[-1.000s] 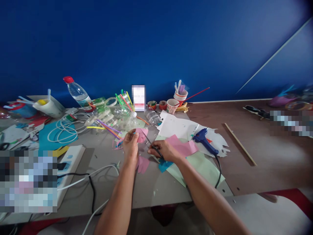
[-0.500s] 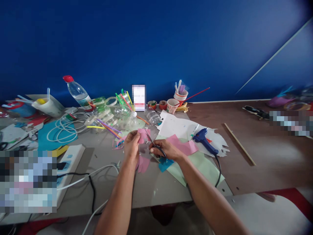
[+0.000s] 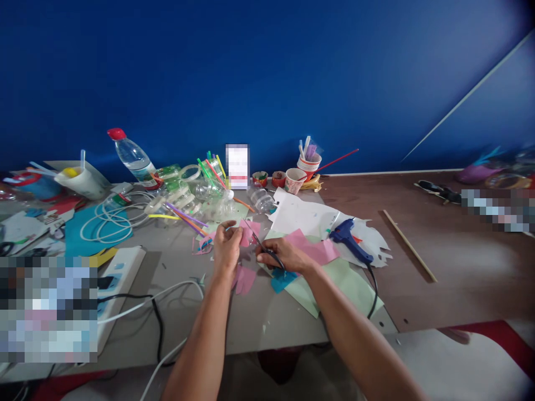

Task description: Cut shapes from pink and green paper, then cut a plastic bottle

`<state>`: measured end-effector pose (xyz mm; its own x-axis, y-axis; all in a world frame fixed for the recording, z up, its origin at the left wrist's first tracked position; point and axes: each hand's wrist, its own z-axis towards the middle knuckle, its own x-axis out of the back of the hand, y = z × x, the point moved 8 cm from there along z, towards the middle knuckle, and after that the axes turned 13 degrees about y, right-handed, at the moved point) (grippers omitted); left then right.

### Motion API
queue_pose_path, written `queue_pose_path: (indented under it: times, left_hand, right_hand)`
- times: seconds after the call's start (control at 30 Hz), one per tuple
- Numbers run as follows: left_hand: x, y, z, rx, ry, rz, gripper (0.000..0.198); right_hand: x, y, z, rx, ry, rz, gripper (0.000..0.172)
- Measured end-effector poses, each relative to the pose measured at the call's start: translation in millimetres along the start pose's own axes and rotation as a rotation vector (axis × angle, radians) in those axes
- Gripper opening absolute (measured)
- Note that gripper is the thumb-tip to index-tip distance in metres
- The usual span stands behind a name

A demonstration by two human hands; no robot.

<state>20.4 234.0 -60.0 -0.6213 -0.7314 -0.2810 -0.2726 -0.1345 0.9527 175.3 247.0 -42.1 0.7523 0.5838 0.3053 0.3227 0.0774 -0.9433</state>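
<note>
My left hand (image 3: 227, 244) pinches a small piece of pink paper (image 3: 249, 233) between thumb and fingers. My right hand (image 3: 281, 254) is closed around the dark handles of a pair of scissors (image 3: 259, 243), whose blades point up and left across the pink paper. Pink paper scraps (image 3: 244, 279) lie on the table just below my hands. A larger pink sheet (image 3: 311, 248) and a blue scrap (image 3: 282, 280) rest beside and under my right wrist, on top of pale green paper (image 3: 346, 287).
A blue glue gun (image 3: 350, 240) lies on white paper (image 3: 298, 210) at right, its cord running off the front edge. A wooden stick (image 3: 409, 245) lies further right. Plastic bottles (image 3: 137, 164), straws and paper cups (image 3: 295, 181) stand behind; a power strip (image 3: 121, 289) with cables is at left.
My left hand and the pink paper have shifted slightly to the right and down, toward the scissors. My right hand stays nearly in place.
</note>
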Motion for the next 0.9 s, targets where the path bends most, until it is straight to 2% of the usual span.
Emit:
queue_pose_path:
  times: [0.17,0.3,0.43,0.9]
  left_hand:
    - [-3.2,4,-1,-0.048,-0.050,0.041,0.033]
    - [0.0,11,-1,-0.098,-0.007,0.056,0.036]
    - [1.4,14,0,-0.118,0.025,0.046,0.029]
    - [5.5,0,7,-0.078,0.051,0.008,0.024]
  right_hand:
    - [1,1,0,0.007,0.002,-0.035,0.045]
    - [2,5,1,0.001,0.012,-0.069,0.040]
    - [1,8,1,-0.011,-0.007,-0.092,0.037]
    - [-3,6,2,0.019,0.024,-0.070,0.038]
